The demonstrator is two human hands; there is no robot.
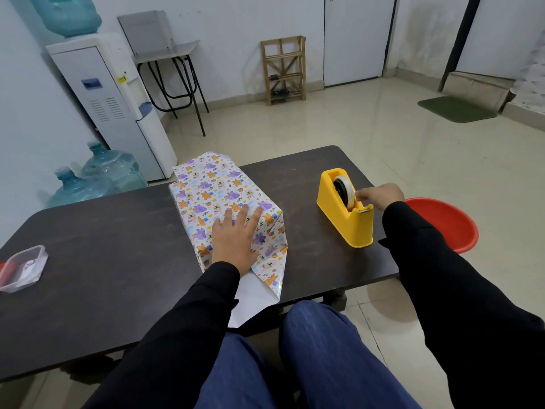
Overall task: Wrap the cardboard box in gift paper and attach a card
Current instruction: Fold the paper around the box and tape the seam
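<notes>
**Left hand pins the wrap, right hand at the tape**

The gift-paper-covered cardboard box (212, 190) lies mid-table (118, 246), its near paper end (267, 276) unfolded over the edge. The left hand (234, 242) presses flat on top, fingers straight. The right hand (380, 196) pinches the tape roll (343, 187) in the yellow tape dispenser (345, 222) beside it.

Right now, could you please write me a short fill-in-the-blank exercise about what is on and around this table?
1. The right hand reaches the tape roll in the ___ dispenser.
2. The left hand rests on the wrapped box, which lies to the dispenser's ___.
3. The basin on the floor is ___.
Missing words: yellow; left; red.
</notes>
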